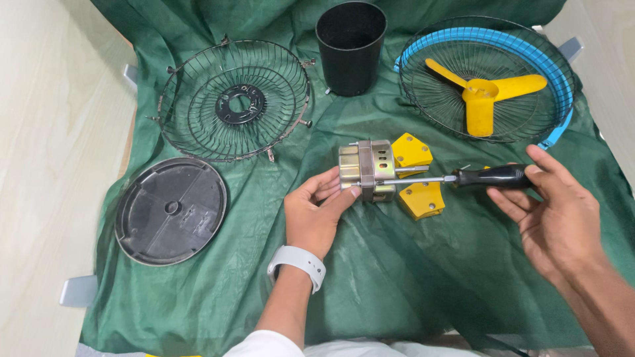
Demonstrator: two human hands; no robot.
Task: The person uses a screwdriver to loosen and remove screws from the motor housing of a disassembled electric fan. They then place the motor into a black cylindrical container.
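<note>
My left hand [316, 210] grips the near side of a small metal fan motor [368, 170] that lies on the green cloth [218, 291]. My right hand [554, 210] holds a black-handled screwdriver [491, 176] by its handle; the shaft runs left and its tip meets the motor's front edge. Two yellow plastic pieces [417, 175] sit against the motor's right side, one above the shaft and one below it. A white watch is on my left wrist.
A bare wire fan guard [198, 132] lies at the back left, a round black base plate [170, 210] in front of it. A black cup [350, 46] stands at the back centre. A blue-rimmed guard [522, 46] holds a yellow three-blade propeller [481, 99].
</note>
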